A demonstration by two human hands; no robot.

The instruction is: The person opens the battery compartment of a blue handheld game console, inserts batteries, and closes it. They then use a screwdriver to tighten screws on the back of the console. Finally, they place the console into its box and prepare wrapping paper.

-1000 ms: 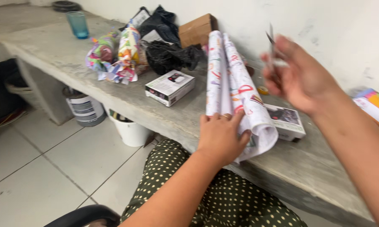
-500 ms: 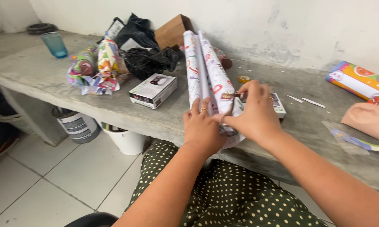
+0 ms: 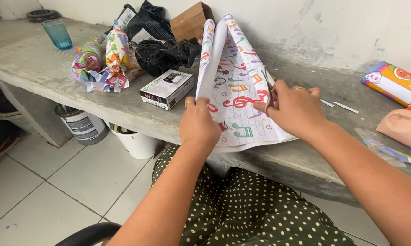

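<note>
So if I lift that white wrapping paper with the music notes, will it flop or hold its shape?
The white music-note wrapping paper will probably flop: it is a thin sheet, curling where the left hand lifts it. It likely weighs little, and may crease or tear near the right hand.

A plain home work corner: a rough concrete bench [image 3: 41, 68] against a scuffed white wall [image 3: 342, 27], white tile floor [image 3: 55, 182], buckets [image 3: 132, 143] beneath at 9 o'clock, wrapped gifts [image 3: 103, 64] at 11.
</note>
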